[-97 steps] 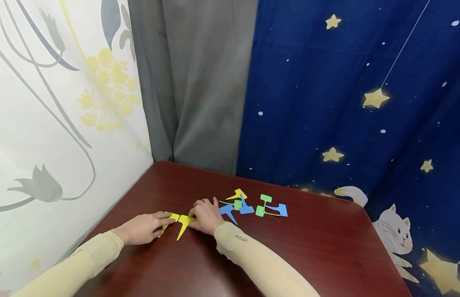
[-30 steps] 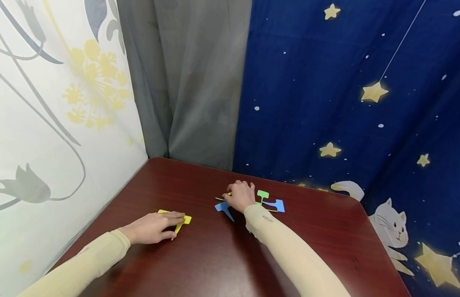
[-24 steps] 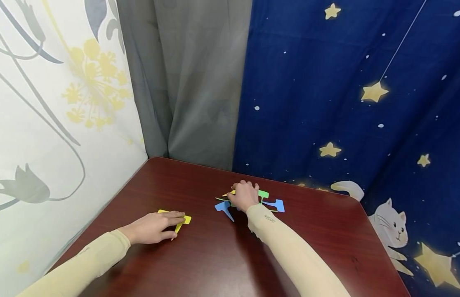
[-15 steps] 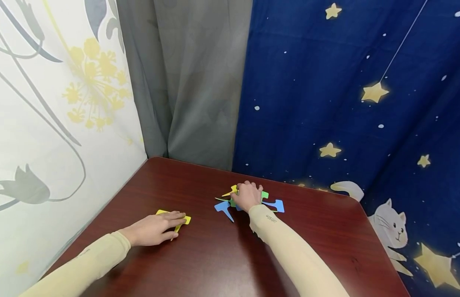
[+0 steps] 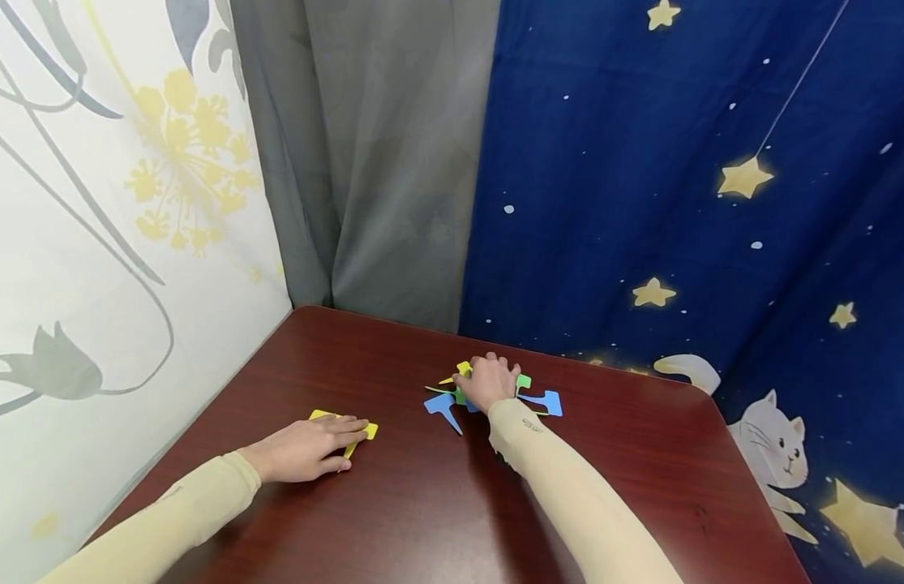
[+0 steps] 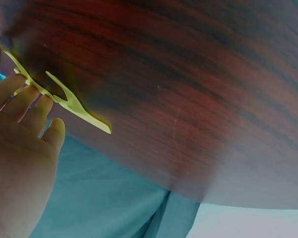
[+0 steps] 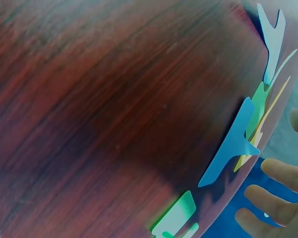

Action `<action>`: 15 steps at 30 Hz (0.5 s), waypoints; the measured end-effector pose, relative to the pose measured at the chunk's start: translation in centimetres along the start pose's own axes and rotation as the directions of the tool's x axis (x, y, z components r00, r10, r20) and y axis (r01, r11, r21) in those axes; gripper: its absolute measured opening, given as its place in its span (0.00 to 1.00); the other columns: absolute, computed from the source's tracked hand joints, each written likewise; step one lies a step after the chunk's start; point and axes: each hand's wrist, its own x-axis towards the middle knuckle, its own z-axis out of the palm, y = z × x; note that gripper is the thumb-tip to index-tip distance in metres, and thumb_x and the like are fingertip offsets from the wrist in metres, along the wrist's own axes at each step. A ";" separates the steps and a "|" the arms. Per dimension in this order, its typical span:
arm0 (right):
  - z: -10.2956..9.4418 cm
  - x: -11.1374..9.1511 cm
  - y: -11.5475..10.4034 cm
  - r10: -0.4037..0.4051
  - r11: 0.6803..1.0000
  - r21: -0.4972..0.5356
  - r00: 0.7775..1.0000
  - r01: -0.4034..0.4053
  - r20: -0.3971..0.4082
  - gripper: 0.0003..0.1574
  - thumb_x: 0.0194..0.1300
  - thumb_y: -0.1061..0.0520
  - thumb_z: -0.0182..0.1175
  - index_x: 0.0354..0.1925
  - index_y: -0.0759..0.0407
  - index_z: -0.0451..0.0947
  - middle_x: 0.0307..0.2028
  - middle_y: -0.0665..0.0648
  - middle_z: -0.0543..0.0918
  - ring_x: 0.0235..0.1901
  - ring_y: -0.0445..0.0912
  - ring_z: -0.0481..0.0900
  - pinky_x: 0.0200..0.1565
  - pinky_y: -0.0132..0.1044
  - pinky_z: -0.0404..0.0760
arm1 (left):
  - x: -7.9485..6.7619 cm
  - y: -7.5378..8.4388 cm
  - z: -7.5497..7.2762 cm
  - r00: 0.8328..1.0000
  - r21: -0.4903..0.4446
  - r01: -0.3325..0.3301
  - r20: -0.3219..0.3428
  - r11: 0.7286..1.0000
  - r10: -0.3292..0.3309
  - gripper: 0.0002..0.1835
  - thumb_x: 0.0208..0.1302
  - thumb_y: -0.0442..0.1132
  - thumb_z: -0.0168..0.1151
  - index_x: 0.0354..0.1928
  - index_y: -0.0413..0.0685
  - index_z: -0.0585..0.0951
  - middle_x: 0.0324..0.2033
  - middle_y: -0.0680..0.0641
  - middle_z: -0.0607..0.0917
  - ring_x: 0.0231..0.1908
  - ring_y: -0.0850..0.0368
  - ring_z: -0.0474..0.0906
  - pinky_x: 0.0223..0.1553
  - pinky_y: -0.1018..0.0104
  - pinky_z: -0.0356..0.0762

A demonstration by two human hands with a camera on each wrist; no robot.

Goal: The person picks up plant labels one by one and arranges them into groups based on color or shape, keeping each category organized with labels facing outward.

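My left hand point(image 5: 302, 448) rests palm down, fingers extended, on yellow T-shaped plant labels point(image 5: 371, 431) on the table. In the left wrist view, the fingers lie along two yellow labels point(image 6: 84, 113) set end to end. My right hand point(image 5: 490, 381) hovers with spread fingers over a loose group of labels, partly covering them. Around it show a yellow label point(image 5: 464, 368), a blue label point(image 5: 442, 405), a green label point(image 5: 524, 381) and another blue label point(image 5: 552, 402). In the right wrist view, the fingers point(image 7: 282, 173) appear apart from the blue label point(image 7: 225, 148).
The dark red wooden table point(image 5: 422, 511) has a rounded far left corner. A white patterned curtain point(image 5: 130, 268) hangs along its left side. Behind it are a grey curtain point(image 5: 400, 162) and a blue starry curtain point(image 5: 583, 203).
Since the oldest frame, my right hand has left the yellow label and moved right over the mixed labels. My left hand has shifted slightly right, covering both yellow labels. Recently both hands barely move.
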 end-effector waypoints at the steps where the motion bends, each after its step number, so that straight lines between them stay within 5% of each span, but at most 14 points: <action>1: 0.0 0.0 -0.1 0.005 1.000 -0.004 1.000 -0.005 0.005 0.34 0.63 0.31 0.64 0.55 0.52 0.85 0.48 0.58 0.79 0.50 0.56 0.73 0.62 0.67 0.59 | 0.0 0.0 0.0 1.000 0.004 -0.002 0.001 1.000 0.002 0.28 0.73 0.49 0.60 0.69 0.44 0.75 0.69 0.44 0.72 0.69 0.46 0.68 0.66 0.48 0.67; 15: 0.8 0.4 -1.1 0.107 0.994 -0.012 0.991 -0.106 0.082 0.43 0.54 0.21 0.64 0.46 0.57 0.81 0.48 0.62 0.75 0.51 0.59 0.70 0.59 0.70 0.61 | -0.1 0.2 -0.2 1.000 -0.028 0.029 0.008 0.999 -0.029 0.27 0.73 0.47 0.60 0.69 0.46 0.75 0.70 0.45 0.72 0.69 0.46 0.67 0.65 0.49 0.70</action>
